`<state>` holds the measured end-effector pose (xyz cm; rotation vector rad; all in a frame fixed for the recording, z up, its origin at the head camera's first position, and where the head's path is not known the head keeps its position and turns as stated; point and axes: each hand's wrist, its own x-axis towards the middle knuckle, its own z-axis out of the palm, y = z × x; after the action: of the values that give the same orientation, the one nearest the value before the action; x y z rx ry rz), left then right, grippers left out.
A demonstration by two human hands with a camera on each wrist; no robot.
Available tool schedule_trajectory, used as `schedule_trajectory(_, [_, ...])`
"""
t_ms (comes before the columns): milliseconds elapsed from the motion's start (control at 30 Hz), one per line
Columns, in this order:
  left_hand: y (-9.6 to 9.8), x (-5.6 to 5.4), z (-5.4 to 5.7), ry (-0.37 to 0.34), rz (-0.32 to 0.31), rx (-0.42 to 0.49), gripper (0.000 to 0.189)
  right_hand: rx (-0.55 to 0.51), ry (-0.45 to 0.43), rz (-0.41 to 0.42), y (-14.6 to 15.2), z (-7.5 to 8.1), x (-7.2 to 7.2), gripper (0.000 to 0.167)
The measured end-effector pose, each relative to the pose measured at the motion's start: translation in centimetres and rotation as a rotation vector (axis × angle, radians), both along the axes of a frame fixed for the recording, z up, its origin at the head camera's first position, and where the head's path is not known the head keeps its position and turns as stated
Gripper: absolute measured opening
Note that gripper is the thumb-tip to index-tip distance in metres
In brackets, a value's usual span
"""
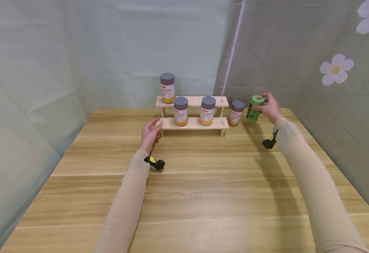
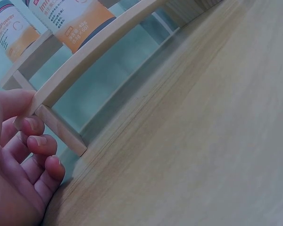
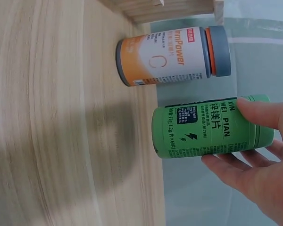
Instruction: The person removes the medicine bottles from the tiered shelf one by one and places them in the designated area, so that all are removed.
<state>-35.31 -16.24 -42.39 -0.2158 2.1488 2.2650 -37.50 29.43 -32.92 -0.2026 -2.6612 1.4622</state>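
My right hand (image 1: 270, 108) grips a green bottle (image 1: 254, 109) by its upper part, thumb on one side and fingers on the other. In the right wrist view the green bottle (image 3: 207, 127) overlaps the table's far edge. Just left of it stands a grey-lidded supplement jar (image 1: 236, 113) with a white and orange label. My left hand (image 1: 150, 135) pinches the left end of the lower shelf of a two-step wooden rack (image 1: 193, 123); the left wrist view shows thumb and forefinger at the shelf corner (image 2: 47, 96), other fingers curled beneath.
Two matching jars, one left (image 1: 181, 111) and one right (image 1: 207, 111), stand on the rack's lower shelf. Another jar (image 1: 167, 88) stands at the left of the upper shelf. The wooden table (image 1: 203, 196) ends at a pale curtain (image 1: 140, 42) behind.
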Motion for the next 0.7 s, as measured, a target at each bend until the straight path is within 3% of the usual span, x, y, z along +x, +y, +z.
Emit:
schedule_trajectory(167, [0.2,1.0,1.4,-0.015,-0.007,0.004,0.047,0.016,-0.007,0.013,0.2,-0.2,0.0,0.074])
schedule_trajectory(267, [0.3,1.1,1.5,-0.015,-0.009,0.003,0.047,0.034,-0.014,0.022,0.5,-0.4,0.0,0.074])
schedule_trajectory(533, [0.2,-0.3,-0.3,-0.001,0.015,0.003,0.043,0.079,-0.02,0.077,1.1,-1.1,0.1,0.07])
schedule_trajectory(700, [0.1,-0.5,-0.9,0.028,0.024,-0.023,0.042,0.093,-0.045,0.103,1.0,-1.4,0.0,0.068])
